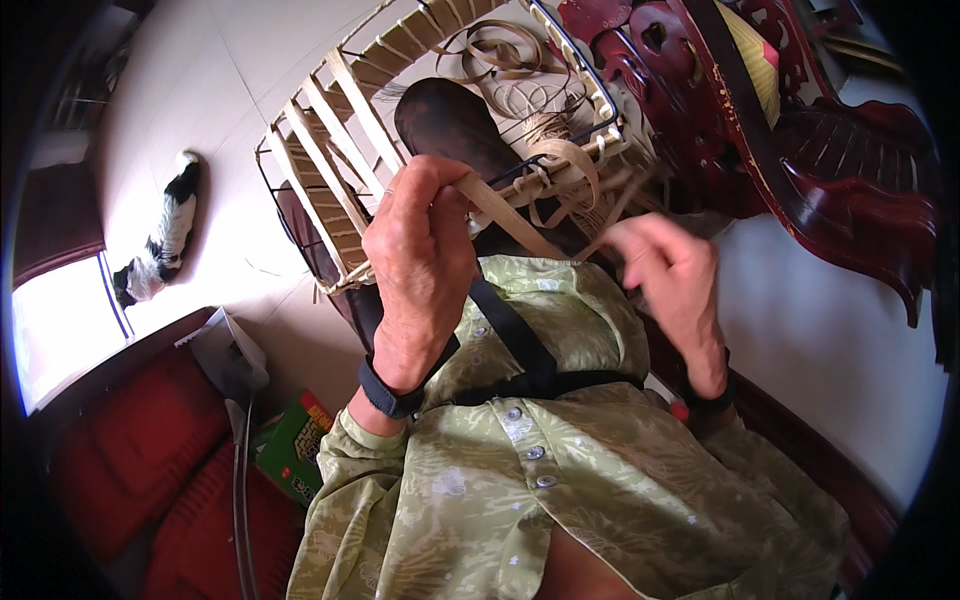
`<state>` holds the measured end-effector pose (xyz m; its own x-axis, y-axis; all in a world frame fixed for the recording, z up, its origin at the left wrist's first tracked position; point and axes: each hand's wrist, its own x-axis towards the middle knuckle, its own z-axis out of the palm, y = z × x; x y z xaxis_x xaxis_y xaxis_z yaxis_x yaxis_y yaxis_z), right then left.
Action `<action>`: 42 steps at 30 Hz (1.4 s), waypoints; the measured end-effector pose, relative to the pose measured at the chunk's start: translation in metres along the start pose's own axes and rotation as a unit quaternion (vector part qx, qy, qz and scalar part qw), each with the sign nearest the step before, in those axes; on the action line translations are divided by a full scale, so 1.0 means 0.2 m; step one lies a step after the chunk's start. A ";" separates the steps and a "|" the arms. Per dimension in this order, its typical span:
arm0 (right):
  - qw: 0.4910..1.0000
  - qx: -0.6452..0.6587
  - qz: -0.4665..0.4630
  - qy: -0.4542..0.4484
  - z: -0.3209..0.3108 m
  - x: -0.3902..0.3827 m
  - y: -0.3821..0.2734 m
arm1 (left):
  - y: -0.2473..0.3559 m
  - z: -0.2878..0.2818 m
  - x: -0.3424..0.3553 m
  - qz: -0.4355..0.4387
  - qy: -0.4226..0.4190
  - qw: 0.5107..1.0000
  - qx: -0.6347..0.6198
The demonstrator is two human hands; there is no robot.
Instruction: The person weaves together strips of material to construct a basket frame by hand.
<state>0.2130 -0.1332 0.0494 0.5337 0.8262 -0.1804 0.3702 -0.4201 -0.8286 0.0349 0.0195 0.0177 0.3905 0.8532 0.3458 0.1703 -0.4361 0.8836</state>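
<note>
Between my two hands runs a flat tan strip, likely rattan or woven fibre. My left hand is closed, pinching its upper end between thumb and fingers. Slightly blurred, my right hand has its fingers curled together at the strip's other end. Just beyond them, a black wire frame rests over my knees. Tan strips are wrapped around its bars and stretched across its left side. A loop of strip hangs at the frame's near edge, between my hands.
Coiled strips and a bundle of thin cord lie within or behind the frame. A carved dark-red wooden chair stands at right. A black-and-white animal lies on the floor at left. Lower left are red cushions and a green box.
</note>
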 end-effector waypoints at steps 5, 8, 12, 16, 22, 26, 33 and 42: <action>0.967 -0.226 -0.101 0.068 0.32 0.13 -0.08 | -0.01 0.04 -0.03 0.002 -0.019 1.000 0.023; 0.949 -0.243 -0.162 0.117 0.40 0.16 -0.01 | 0.00 0.04 -0.02 -0.038 -0.008 0.999 0.005; 0.939 -0.139 -0.305 0.082 0.35 0.14 0.00 | -0.03 0.05 0.02 0.003 0.002 1.000 0.027; 0.978 -0.169 0.012 0.125 0.08 0.04 0.31 | -0.02 0.06 0.04 -0.028 0.031 0.999 0.006; 0.798 -0.425 0.426 -0.025 -0.47 0.11 1.17 | -0.01 0.06 0.06 -0.054 0.016 0.998 -0.020; 0.951 -0.302 0.028 0.068 -0.24 0.07 0.53 | -0.02 0.05 0.05 -0.016 0.023 0.999 0.027; 0.956 -0.037 -0.268 0.109 0.22 0.06 -0.22 | -0.01 0.07 0.04 -0.048 0.012 0.999 0.000; 0.990 0.070 -0.106 0.065 0.27 0.04 -0.09 | -0.01 0.08 0.02 -0.029 0.018 0.999 0.005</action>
<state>0.1698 -0.0996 0.0343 0.5525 0.8308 0.0669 0.3795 -0.1793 -0.9077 0.0499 0.0198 0.0122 0.3469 0.8865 0.3062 0.2013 -0.3892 0.8989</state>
